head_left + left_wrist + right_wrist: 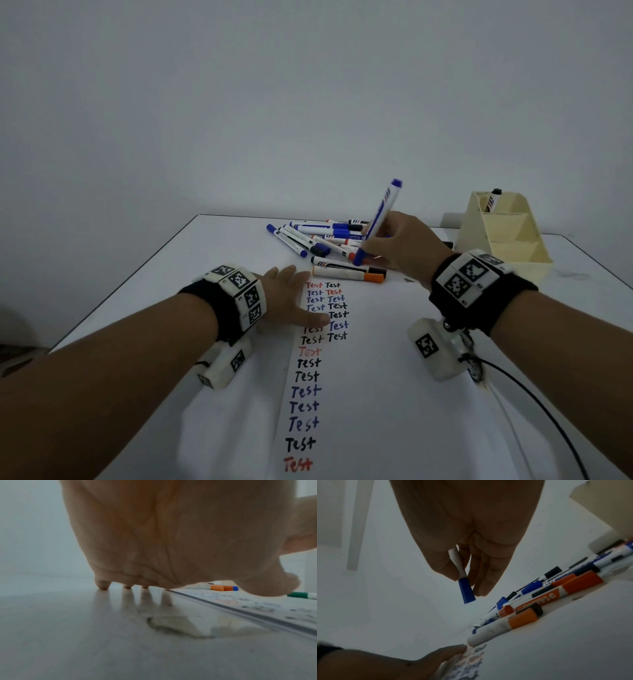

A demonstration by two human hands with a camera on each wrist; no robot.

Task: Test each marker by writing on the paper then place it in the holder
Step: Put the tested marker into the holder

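From the head view, the right hand [404, 246] pinches a blue marker [378, 222] with curled fingers, capped end down, at 12 o'clock above the paper [376, 377]. The left hand [291, 298] lies flat, fingers spread, on the paper's left edge. The holder [507, 236] stands at 2 o'clock.

From the left wrist view, fingertips [102, 584] touch the white surface [68, 628].

From the right wrist view, the fingers [486, 572] are clamped on the marker above the pile of markers [539, 601].

The left hand [291, 301] is covering part of the "Test" words written on the paper [376, 394], its thumb blotting out one line. The right hand [404, 250] is hiding the middle of the blue marker [378, 222] and several markers in the pile [318, 240] behind it. In the holder [503, 233], a marker [493, 200] is showing only its top. The left wrist view is blurring the writing past reading.
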